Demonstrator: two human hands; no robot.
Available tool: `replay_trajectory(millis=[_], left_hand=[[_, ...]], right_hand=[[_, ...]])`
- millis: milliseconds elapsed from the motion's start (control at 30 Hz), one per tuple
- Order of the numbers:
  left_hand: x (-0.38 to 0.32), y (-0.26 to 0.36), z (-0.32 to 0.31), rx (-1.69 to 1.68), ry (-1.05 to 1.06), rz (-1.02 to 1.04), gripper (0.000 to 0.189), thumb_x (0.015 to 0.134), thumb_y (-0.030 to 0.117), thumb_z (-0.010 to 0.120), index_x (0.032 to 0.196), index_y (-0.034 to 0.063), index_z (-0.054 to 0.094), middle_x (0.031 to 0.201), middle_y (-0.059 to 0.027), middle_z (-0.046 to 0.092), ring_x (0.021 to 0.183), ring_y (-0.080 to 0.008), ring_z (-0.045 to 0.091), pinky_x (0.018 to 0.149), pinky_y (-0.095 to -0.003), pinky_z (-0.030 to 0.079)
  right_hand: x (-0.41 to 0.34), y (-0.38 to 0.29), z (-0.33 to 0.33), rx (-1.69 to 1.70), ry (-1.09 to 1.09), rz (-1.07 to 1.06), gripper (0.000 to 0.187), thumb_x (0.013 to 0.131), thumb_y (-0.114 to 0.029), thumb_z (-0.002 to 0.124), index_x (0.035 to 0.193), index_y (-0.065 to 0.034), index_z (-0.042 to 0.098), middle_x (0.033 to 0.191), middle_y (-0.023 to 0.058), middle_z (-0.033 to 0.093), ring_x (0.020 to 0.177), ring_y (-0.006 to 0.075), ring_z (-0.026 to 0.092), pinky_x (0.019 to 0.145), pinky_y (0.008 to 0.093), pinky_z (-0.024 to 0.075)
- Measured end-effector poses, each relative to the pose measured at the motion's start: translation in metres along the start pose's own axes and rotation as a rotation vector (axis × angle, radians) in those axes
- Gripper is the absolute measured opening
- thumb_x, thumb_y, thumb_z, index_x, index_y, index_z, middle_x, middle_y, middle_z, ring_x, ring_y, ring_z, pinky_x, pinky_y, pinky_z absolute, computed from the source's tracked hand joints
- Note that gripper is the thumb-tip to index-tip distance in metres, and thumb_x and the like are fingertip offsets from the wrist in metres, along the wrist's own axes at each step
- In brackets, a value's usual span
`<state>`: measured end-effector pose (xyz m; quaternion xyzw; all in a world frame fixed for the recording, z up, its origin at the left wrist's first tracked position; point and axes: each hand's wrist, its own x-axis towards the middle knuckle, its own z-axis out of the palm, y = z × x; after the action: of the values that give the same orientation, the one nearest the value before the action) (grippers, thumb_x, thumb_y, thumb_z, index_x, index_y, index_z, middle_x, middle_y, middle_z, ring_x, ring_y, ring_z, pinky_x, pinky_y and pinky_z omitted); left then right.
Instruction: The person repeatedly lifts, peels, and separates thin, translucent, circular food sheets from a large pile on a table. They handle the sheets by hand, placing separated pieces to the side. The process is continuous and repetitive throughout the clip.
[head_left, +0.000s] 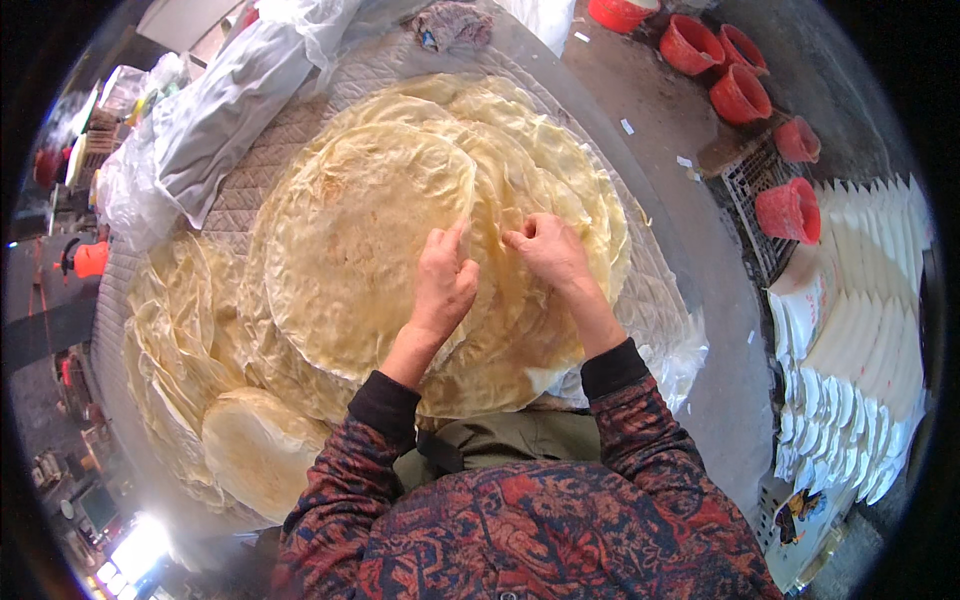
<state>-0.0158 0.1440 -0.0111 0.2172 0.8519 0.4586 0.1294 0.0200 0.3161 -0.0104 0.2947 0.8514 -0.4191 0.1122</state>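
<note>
Large, thin, round flatbread sheets (360, 217) lie in a wide, overlapping pile in front of me. My left hand (445, 281) pinches the right edge of the uppermost round sheet. Just to the right, my right hand (549, 251) is over the wrinkled sheets (555, 172), thumb and forefinger together; whether a sheet edge is between them, I cannot tell. A second heap of folded sheets (180, 322) sits at the left, with a smaller round stack (259, 450) at its lower end.
A quilted cloth (240, 195) lies under the pile. Grey cloth and clear plastic (217, 120) are bunched at upper left, a crumpled rag (454, 26) at the top. Red buckets (739, 94), a black crate (757, 202) and stacked white sacks (862, 337) stand at the right.
</note>
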Motion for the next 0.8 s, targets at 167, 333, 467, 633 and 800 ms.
replay_trajectory(millis=[167, 333, 467, 633, 800], left_hand=[[0.001, 0.0, 0.005, -0.01, 0.039, 0.075, 0.056, 0.073, -0.003, 0.049, 0.129, -0.0006, 0.05, 0.096, -0.0191, 0.051, 0.087, -0.0347, 0.053, 0.078, -0.0391, 0.046], [0.0, 0.004, 0.0, 0.018, 0.016, 0.03, 0.056, 0.072, -0.004, 0.048, 0.128, -0.0031, 0.049, 0.096, -0.0199, 0.051, 0.087, -0.0355, 0.053, 0.078, -0.0404, 0.045], [0.002, -0.002, 0.004, -0.006, 0.03, 0.045, 0.055, 0.072, -0.004, 0.047, 0.127, -0.0054, 0.049, 0.096, -0.0207, 0.051, 0.087, -0.0357, 0.053, 0.078, -0.0406, 0.046], [0.002, 0.003, 0.001, -0.017, 0.044, 0.033, 0.054, 0.071, -0.004, 0.047, 0.126, -0.0064, 0.05, 0.095, -0.021, 0.052, 0.087, -0.0357, 0.054, 0.078, -0.0401, 0.046], [0.004, 0.01, -0.006, 0.02, 0.01, 0.026, 0.054, 0.072, -0.005, 0.047, 0.126, -0.0066, 0.05, 0.096, -0.0211, 0.052, 0.088, -0.0358, 0.054, 0.079, -0.04, 0.046]], right_hand=[[0.01, 0.038, 0.031, 0.307, 0.222, -0.171, 0.032, 0.08, -0.028, 0.068, 0.074, 0.0009, 0.058, 0.071, 0.0154, 0.064, 0.072, 0.0274, 0.063, 0.065, 0.0372, 0.0483], [-0.036, 0.007, 0.013, 0.154, 0.266, 0.011, 0.038, 0.078, -0.032, 0.067, 0.076, 0.0052, 0.06, 0.073, 0.0257, 0.063, 0.077, 0.0373, 0.063, 0.068, 0.0413, 0.0493], [-0.045, 0.017, 0.015, -0.129, 0.071, 0.019, 0.044, 0.078, -0.039, 0.069, 0.072, 0.0034, 0.059, 0.068, 0.0184, 0.064, 0.068, 0.0298, 0.064, 0.064, 0.0375, 0.0492], [-0.035, 0.029, 0.034, 0.298, 0.039, -0.127, 0.022, 0.078, -0.018, 0.07, 0.072, 0.0005, 0.059, 0.09, 0.0118, 0.065, 0.072, 0.0187, 0.061, 0.067, 0.0318, 0.0485], [-0.036, 0.013, 0.045, 1.291, -0.068, 0.068, 0.025, 0.081, 0.0, 0.063, 0.105, -0.0022, 0.054, 0.097, 0.0065, 0.059, 0.09, 0.0121, 0.056, 0.082, 0.0249, 0.0465]])
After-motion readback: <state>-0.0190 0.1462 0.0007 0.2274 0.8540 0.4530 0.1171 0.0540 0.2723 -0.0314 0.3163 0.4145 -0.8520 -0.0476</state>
